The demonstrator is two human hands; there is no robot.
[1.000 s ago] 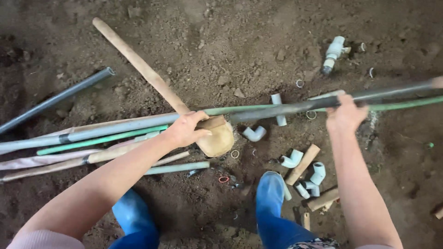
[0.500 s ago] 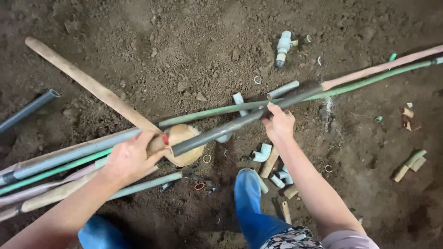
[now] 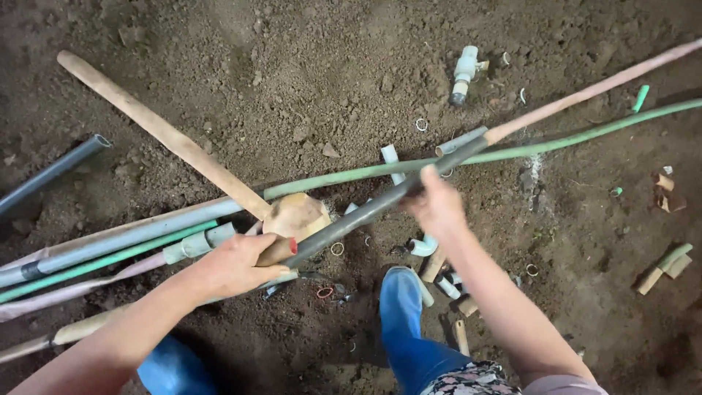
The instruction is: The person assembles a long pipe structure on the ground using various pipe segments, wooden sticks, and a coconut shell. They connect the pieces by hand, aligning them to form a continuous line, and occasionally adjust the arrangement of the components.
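The left hand point(image 3: 238, 265) is closing its fingers around the near end of a dark grey pipe point(image 3: 380, 208), and the right hand point(image 3: 436, 207) is gripping the same pipe farther along, both fists wrapped tight. The pipe is slanting above the dirt floor point(image 3: 307, 80), crossing a long green pipe point(image 3: 512, 150). A wooden mallet point(image 3: 292, 216) is lying just beside the left hand, white pipe elbows point(image 3: 423, 246) scattered near a blue boot point(image 3: 404, 303).

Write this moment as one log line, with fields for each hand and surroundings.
left hand: grips dark grey plastic pipe | right hand: grips same pipe | around: wooden mallet, blue boots, white pipe fittings, soil
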